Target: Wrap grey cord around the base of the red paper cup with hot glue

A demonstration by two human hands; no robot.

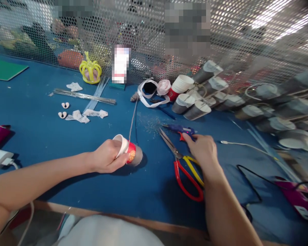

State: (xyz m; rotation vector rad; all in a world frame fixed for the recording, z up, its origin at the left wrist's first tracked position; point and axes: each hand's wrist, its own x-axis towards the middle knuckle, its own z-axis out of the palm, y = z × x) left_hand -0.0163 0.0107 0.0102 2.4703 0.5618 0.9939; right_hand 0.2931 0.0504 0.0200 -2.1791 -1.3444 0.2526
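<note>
My left hand (109, 155) is wrapped round a paper cup (131, 152), its white rim toward me and its red side showing. Grey cord covers the cup's far end. From the cup a strand of cord (132, 119) runs up to a small grey bundle (135, 97) on the table. My right hand (202, 147) grips a blue hot glue gun (181, 128) with an orange trigger and a small red light; its nozzle points left. Scissors (179, 155) with one red and one yellow handle lie just below the glue gun, partly under my right hand.
Several grey-wrapped cups (197, 110) stand at the back right, beside stacked paper cups (182, 83) and a white ribbon roll (154, 104). Metal wires (84, 95), clear glue sticks (93, 100) and a yellow crown-like piece (90, 71) lie back left. A perforated screen (143, 41) bounds the table.
</note>
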